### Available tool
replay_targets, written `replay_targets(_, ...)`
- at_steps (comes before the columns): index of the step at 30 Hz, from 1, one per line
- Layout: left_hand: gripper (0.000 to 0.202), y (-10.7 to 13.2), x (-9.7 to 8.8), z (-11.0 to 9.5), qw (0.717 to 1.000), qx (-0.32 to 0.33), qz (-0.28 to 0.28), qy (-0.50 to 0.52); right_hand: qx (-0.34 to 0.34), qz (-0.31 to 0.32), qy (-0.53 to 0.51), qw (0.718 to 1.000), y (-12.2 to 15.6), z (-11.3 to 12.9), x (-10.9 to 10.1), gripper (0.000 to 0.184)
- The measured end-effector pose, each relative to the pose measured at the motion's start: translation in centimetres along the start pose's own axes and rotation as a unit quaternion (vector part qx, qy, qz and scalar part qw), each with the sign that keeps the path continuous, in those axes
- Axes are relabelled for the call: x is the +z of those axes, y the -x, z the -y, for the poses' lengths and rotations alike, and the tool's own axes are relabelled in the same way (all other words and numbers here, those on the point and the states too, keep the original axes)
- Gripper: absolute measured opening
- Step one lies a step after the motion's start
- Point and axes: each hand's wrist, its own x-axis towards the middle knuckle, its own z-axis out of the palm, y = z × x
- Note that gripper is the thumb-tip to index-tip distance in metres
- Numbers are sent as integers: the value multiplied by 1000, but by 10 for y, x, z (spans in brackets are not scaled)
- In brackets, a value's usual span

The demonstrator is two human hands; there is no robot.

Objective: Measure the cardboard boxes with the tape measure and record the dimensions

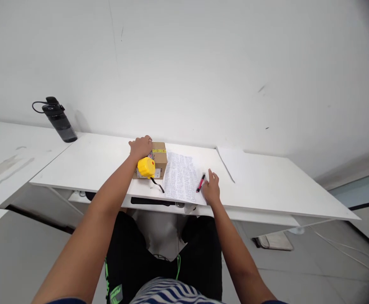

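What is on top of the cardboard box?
A yellow strip crosses the top of the cardboard box. The left hand and yellow tape measure block part of the box from view; what lies behind them cannot be seen.

The left hand (140,147) and right hand (211,188) are bare, each arm ending far back from its hand in a dark blue sleeve (65,301). Well below both hands is a shirt (168,293) in navy and white stripes. Nearer the hands are black trousers (200,253) — with a bright green cord (178,268), plus green markings (107,278) and a greyish patch (116,293) on the left hand's side.
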Motion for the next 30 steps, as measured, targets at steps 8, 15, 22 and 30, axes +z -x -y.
replay_targets(8,44,2,-3,-2,1000,-2,11,-12,-238,-49,-154,958,55,77,11,60)
replay_targets(15,40,1,-5,1,1000,-12,3,23,-382,125,-92,911,64,223,58,75)
replay_targets(22,58,-10,-5,5,992,-49,-21,114,-272,79,-359,889,56,203,54,71)
replay_targets(30,52,29,1,89,955,-126,-73,258,-16,188,-717,671,21,184,23,50)
